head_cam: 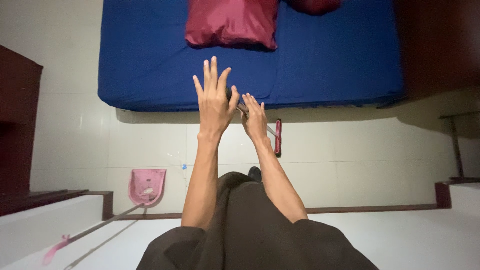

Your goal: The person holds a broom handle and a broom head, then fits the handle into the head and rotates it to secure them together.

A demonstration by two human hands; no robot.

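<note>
No packages, labels, signs or screens show anywhere in this view; nothing here carries print or a display.

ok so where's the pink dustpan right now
In the head view the pink dustpan lies on the pale tiled floor at lower left, below the blue bed and left of the person's left forearm, its long handle running toward the bottom-left corner.

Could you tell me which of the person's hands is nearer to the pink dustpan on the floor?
Left. The left hand is raised above the dustpan; the right hand is farther off.
</note>
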